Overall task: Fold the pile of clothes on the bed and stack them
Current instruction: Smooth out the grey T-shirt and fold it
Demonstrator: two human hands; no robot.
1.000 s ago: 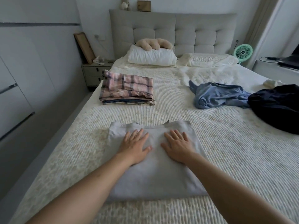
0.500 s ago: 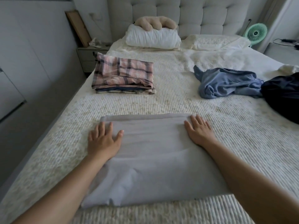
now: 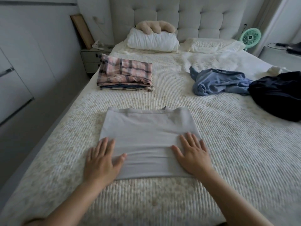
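Grey shirt [image 3: 146, 141] lies folded flat on bed [image 3: 228, 152], near front edge. Left hand [image 3: 101, 162] flat, fingers spread, on shirt's left side. Right hand [image 3: 193, 154] flat, fingers spread, on right side. Neither holds anything. Plaid stack [image 3: 126, 74] far left behind. Blue cloth [image 3: 218, 82] touches dark cloth [image 3: 276, 95] at right. White pillow [image 3: 152, 40] and green fan [image 3: 250, 37] at back.

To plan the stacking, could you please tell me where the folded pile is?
The folded pile sits on the bed's left side, near the nightstand.
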